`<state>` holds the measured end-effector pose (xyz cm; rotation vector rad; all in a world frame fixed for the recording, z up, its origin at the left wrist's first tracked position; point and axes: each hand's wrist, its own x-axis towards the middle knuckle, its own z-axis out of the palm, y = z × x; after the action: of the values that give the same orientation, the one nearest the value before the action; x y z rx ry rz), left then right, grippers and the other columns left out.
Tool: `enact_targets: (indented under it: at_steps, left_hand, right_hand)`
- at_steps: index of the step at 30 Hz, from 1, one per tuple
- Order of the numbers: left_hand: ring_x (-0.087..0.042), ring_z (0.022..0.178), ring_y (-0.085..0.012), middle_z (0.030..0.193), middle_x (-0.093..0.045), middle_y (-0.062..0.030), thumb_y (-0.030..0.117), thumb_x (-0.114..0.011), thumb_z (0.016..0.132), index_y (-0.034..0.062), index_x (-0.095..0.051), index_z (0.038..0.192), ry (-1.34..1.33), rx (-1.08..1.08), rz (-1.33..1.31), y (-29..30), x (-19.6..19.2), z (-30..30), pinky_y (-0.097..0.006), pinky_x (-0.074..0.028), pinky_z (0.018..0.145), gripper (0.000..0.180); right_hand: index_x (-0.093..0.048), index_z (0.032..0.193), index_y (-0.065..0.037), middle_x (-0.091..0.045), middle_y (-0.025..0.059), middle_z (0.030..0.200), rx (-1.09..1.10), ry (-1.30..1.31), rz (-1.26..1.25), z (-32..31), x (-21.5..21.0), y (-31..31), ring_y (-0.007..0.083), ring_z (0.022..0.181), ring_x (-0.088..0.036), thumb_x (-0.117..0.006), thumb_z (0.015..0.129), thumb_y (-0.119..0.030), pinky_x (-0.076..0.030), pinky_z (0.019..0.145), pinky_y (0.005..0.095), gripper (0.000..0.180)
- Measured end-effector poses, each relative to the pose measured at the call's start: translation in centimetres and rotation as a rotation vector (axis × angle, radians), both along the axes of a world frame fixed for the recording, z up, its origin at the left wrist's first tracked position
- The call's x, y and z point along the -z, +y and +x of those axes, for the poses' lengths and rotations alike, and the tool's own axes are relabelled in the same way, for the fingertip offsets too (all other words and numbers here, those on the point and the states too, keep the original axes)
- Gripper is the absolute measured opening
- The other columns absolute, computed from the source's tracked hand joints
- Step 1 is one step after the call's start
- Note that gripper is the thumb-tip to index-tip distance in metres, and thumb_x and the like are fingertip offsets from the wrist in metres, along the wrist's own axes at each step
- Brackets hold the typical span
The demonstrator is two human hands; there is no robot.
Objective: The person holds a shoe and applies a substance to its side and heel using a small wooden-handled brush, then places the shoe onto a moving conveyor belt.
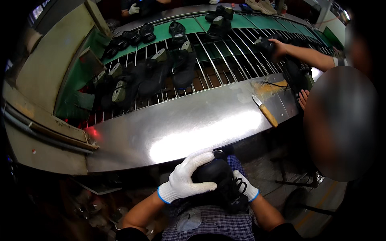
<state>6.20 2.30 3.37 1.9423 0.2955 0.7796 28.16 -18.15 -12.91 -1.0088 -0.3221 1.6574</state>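
A black shoe (217, 173) with black laces is held over my lap, in front of the metal table's near edge. My left hand (188, 176), in a white knit glove with a blue cuff, curves around one end of the shoe, thumb and fingers on either side. Gloved the same way, my right hand (247, 187) grips the other end beside the loops of lace. Its fingers are partly hidden behind the shoe. A checked apron (213, 223) covers my lap.
Beyond the metal tabletop (189, 120), black shoes (152, 78) stand on a roller rack (213, 62). A wooden-handled knife (266, 112) lies at the table's right. Close on my right, a co-worker's hand (278, 47) holds another black shoe (264, 45). A cream machine housing (52, 60) stands left.
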Motion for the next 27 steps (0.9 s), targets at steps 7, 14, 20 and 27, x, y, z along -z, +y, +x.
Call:
enact_targets:
  at_steps: [7, 14, 20, 27]
  left_hand:
    - [-0.069, 0.126, -0.0375, 0.138, -0.066, -0.0300, 0.026, -0.091, 0.085, -0.0071, -0.064, 0.136, -0.101, -0.217, 0.146, 1.0, -3.3, -0.7, -0.043, -0.055, 0.110, 0.067]
    - [-0.069, 0.112, -0.0274, 0.124, -0.069, -0.0231, 0.023, -0.081, 0.092, -0.0059, -0.062, 0.128, -0.102, -0.364, -0.062, 2.8, -5.1, -5.3, -0.039, -0.055, 0.101, 0.050]
    - [-0.064, 0.105, -0.0184, 0.115, -0.069, -0.0140, 0.030, -0.084, 0.090, -0.0059, -0.059, 0.123, -0.105, -0.648, -0.361, -1.7, -0.7, -9.7, -0.034, -0.054, 0.098, 0.055]
    - [-0.066, 0.107, -0.0227, 0.115, -0.068, -0.0198, 0.037, -0.087, 0.088, -0.0062, -0.051, 0.126, -0.158, -0.479, -0.284, -2.2, -4.3, -9.0, -0.037, -0.054, 0.100, 0.069]
  right_hand:
    - [-0.069, 0.123, 0.005, -0.075, 0.0075, 0.111, -0.107, -0.447, 0.206, -2.3, -11.0, 5.5, 0.0142, 0.103, -0.067, -0.041, 0.118, -0.044, -0.055, 0.093, 0.0327, 0.056]
    - [-0.068, 0.131, -0.004, -0.076, 0.0253, 0.099, -0.367, -0.993, 0.355, -6.2, -17.7, 7.8, 0.0424, 0.093, -0.075, -0.050, 0.111, -0.049, -0.060, 0.084, 0.0444, 0.053]
    - [-0.074, 0.125, -0.008, -0.076, 0.0187, 0.116, 0.030, -1.377, 0.843, -5.6, -14.2, 7.0, 0.0296, 0.093, -0.077, -0.083, 0.079, -0.013, -0.066, 0.076, 0.0370, 0.047]
    - [-0.074, 0.125, -0.006, -0.075, 0.0186, 0.108, 0.016, -1.015, 1.195, -7.4, -17.7, 17.7, 0.0335, 0.090, -0.075, -0.072, 0.087, -0.007, -0.063, 0.078, 0.0400, 0.038]
